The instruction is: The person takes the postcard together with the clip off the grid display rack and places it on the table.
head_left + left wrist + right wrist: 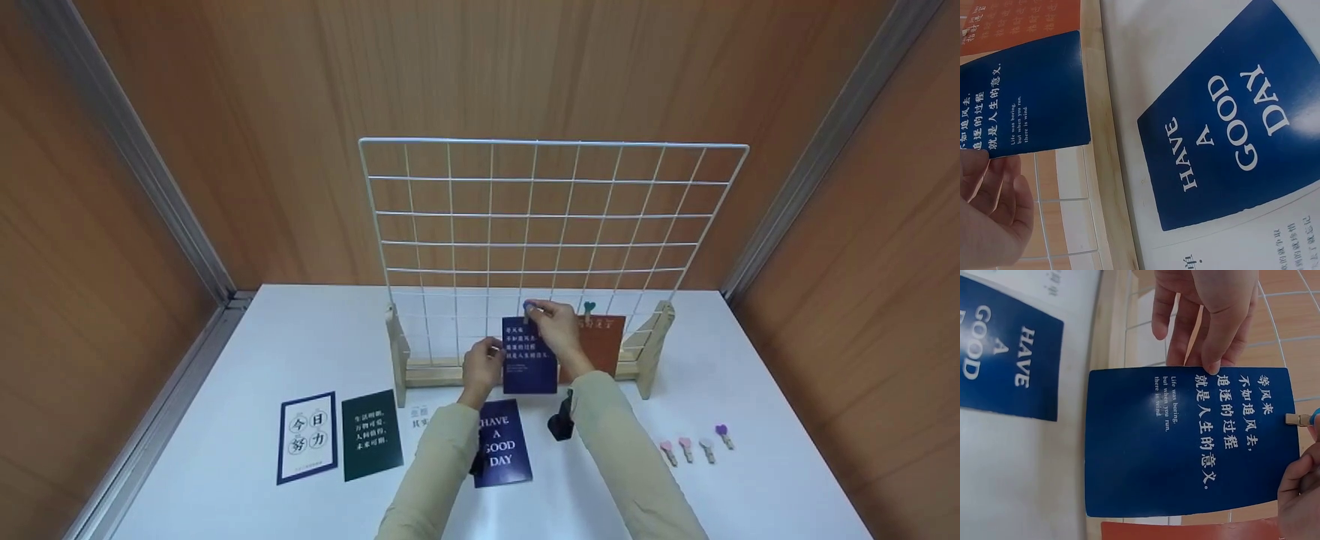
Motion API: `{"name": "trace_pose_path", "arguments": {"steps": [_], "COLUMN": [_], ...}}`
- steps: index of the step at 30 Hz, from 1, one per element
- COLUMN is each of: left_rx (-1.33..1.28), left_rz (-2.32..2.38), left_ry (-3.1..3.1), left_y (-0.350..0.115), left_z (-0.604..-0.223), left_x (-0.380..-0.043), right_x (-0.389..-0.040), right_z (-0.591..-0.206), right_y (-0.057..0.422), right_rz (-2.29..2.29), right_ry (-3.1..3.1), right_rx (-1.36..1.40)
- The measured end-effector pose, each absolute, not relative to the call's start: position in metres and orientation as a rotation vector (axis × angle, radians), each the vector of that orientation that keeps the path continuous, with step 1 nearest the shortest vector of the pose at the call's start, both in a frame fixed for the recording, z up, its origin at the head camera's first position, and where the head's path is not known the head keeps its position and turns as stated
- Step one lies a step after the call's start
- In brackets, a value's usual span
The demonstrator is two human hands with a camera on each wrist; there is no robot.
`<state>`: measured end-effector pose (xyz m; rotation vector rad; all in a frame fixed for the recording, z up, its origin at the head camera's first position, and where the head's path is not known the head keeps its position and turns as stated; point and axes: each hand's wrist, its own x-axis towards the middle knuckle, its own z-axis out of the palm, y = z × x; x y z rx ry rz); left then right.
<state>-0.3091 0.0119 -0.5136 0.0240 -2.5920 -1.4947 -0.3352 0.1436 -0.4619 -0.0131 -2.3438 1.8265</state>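
Note:
A dark blue card [530,371] with white writing is held upright against the white wire grid [555,142]. My left hand [482,366] pinches its left edge, the thumb [1214,367] on the front and the other fingers behind. At the card's top edge, my right hand [556,330] grips a small wooden clothespin [1299,419] with a blue head; its tip overlaps the card. To the right, partly behind my right hand, an orange-red card [602,349] hangs from a clothespin with a green heart [589,308].
A blue "HAVE A GOOD DAY" card [504,444], a dark green card [373,435], a blue-bordered white card [307,438] and a partly covered white card [418,418] lie in front. Several heart clothespins [685,448] lie at right. Wooden feet [655,349] support the grid.

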Motion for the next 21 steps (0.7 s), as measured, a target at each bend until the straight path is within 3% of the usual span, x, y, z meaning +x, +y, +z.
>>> {"name": "trace_pose_path", "arguments": {"steps": [3, 12, 18, 21], "left_rx": [0.015, -0.010, -0.011, -0.034], "left_rz": [-1.484, -1.498, -1.507, -1.511], "left_ry": [-2.579, -2.576, -2.589, -2.577], "left_y": [0.011, 0.011, 0.010, 0.009], "left_z": [-0.514, -0.516, -0.518, -0.518], "left_x": [-0.308, -0.308, -0.308, -0.307], "right_x": [-0.336, -0.388, -0.392, -0.374], "right_z": [-0.463, -0.526, -0.533, -0.505], "right_y": [0.143, 0.159, 0.164, 0.156], "right_rz": [1.814, 1.677, 1.678, 1.686], "right_ry": [-2.324, -2.316, -2.283, -2.276], "right_rx": [0.014, 0.071, 0.070, 0.018]}}
